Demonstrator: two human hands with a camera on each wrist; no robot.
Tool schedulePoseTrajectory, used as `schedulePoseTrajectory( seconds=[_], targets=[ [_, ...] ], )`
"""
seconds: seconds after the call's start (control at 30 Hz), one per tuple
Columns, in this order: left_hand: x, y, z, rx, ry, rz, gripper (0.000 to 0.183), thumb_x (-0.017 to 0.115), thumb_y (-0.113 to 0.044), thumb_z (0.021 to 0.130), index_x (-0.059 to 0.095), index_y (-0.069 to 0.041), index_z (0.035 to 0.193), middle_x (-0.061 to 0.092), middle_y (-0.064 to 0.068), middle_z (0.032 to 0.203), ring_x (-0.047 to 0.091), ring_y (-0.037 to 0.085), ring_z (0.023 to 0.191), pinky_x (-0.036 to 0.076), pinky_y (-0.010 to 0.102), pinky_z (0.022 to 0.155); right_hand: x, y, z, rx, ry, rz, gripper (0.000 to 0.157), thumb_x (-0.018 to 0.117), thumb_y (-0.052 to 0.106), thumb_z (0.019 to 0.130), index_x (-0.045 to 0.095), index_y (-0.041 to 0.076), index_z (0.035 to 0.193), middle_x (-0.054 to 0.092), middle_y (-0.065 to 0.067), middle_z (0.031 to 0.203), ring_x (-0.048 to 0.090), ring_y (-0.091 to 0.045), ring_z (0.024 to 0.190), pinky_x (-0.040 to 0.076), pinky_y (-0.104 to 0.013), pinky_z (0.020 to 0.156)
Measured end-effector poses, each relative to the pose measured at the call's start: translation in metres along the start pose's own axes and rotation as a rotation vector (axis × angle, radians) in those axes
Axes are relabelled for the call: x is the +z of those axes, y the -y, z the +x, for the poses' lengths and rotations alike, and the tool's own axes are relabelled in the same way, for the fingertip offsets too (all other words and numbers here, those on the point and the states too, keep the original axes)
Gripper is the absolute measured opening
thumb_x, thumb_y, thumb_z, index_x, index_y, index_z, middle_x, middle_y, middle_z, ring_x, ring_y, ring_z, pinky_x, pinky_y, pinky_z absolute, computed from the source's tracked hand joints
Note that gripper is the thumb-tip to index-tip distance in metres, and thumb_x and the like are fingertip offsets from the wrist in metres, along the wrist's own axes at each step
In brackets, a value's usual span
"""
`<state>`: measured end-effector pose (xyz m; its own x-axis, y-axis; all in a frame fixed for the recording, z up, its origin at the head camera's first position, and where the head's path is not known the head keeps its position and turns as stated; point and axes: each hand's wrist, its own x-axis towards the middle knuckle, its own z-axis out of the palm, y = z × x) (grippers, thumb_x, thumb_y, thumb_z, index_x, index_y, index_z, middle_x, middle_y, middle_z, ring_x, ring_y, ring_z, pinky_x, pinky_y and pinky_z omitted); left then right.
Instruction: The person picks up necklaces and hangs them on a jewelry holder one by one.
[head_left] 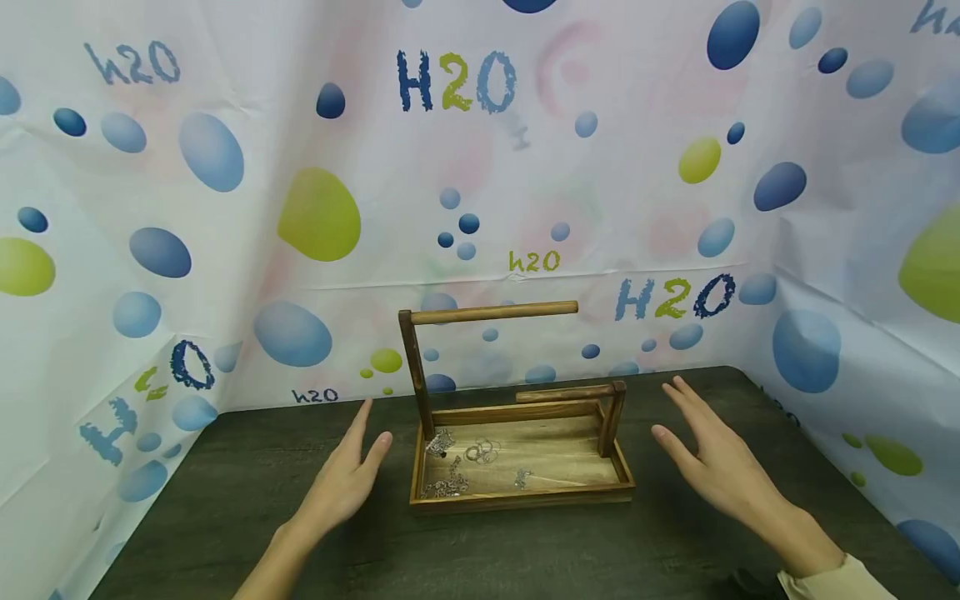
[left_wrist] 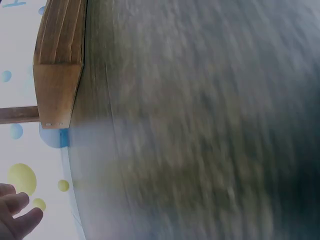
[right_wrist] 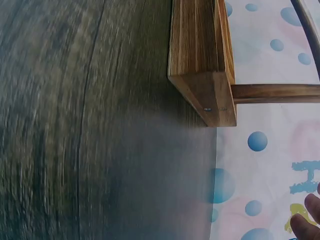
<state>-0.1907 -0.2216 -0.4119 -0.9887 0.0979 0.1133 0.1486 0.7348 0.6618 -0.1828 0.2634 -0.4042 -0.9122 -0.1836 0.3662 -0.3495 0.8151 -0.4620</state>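
Fingers (head_left: 357,431), left hand (head_left: 341,483) and right hand (head_left: 722,468) | wide, straight | wooden tray (head_left: 525,500) between, apart

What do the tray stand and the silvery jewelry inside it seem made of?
Tray stand: wood, apparently stained brown, with grain visible on its sides.
Silvery jewelry: probably metal, shiny by its pale sheen; too small to tell which.

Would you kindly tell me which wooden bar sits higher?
The longer bar, atop the taller left post; the shorter bar sits lower, atop the right post.
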Motion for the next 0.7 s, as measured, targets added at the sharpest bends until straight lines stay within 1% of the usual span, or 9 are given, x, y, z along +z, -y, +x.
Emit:
schedulePoseTrajectory(
  seconds=[0.17, 0.3, 0.43, 0.5, 0.6, 0.7],
  targets=[
    [0.006, -0.002, 0.002, 0.038, -0.018, -0.066, 0.075, 0.038, -0.054, 0.105, 0.005, -0.021, 0.164, 0.014, 0.02, 0.165, 0.024, 0.049, 0.144, 0.022, 0.07, 0.108, 0.001, 0.004, 0.0, -0.037, -0.052, 0.028, 0.068, 0.06, 0.032, 0.102, 0.032, 0.005, 0.157, 0.023, -0.017, 0.164, 0.031, -0.051, 0.14, 0.032, -0.07, 0.098],
    [0.009, -0.002, 0.003, 0.064, -0.016, -0.113, 0.074, 0.04, -0.051, 0.106, 0.005, -0.022, 0.164, 0.015, 0.021, 0.165, 0.023, 0.048, 0.145, 0.023, 0.07, 0.108, 0.0, 0.008, 0.0, -0.048, -0.065, 0.037, 0.068, 0.062, 0.031, 0.101, 0.034, 0.006, 0.157, 0.025, -0.018, 0.163, 0.033, -0.051, 0.139, 0.032, -0.07, 0.098],
    [0.01, -0.004, 0.002, 0.072, -0.016, -0.15, 0.073, 0.042, -0.048, 0.106, 0.006, -0.021, 0.164, 0.016, 0.023, 0.164, 0.021, 0.048, 0.146, 0.025, 0.07, 0.108, 0.002, 0.012, -0.001, -0.059, -0.083, 0.053, 0.067, 0.064, 0.03, 0.1, 0.036, 0.007, 0.156, 0.03, -0.019, 0.161, 0.035, -0.051, 0.138, 0.033, -0.069, 0.098],
    [0.011, -0.004, 0.002, 0.075, -0.017, -0.167, 0.073, 0.043, -0.047, 0.106, 0.006, -0.021, 0.164, 0.017, 0.024, 0.164, 0.021, 0.047, 0.146, 0.026, 0.069, 0.108, 0.003, 0.014, -0.002, -0.073, -0.107, 0.06, 0.065, 0.065, 0.028, 0.099, 0.038, 0.007, 0.155, 0.035, -0.02, 0.158, 0.041, -0.051, 0.133, 0.036, -0.068, 0.097],
    [0.012, -0.004, 0.003, 0.078, -0.013, -0.195, 0.074, 0.044, -0.046, 0.106, 0.006, -0.019, 0.164, 0.015, 0.024, 0.164, 0.021, 0.046, 0.146, 0.026, 0.067, 0.109, 0.004, 0.017, -0.003, -0.102, -0.155, 0.071, 0.062, 0.067, 0.023, 0.098, 0.042, 0.008, 0.153, 0.044, -0.022, 0.151, 0.051, -0.05, 0.123, 0.042, -0.066, 0.09],
    [0.013, -0.004, 0.003, 0.08, -0.008, -0.221, 0.075, 0.046, -0.045, 0.106, 0.005, -0.019, 0.164, 0.014, 0.023, 0.165, 0.021, 0.046, 0.146, 0.025, 0.065, 0.111, 0.005, 0.02, -0.003, -0.141, -0.202, 0.08, 0.06, 0.07, 0.017, 0.096, 0.047, 0.009, 0.15, 0.051, -0.021, 0.145, 0.055, -0.048, 0.119, 0.044, -0.064, 0.088]
  ],
)
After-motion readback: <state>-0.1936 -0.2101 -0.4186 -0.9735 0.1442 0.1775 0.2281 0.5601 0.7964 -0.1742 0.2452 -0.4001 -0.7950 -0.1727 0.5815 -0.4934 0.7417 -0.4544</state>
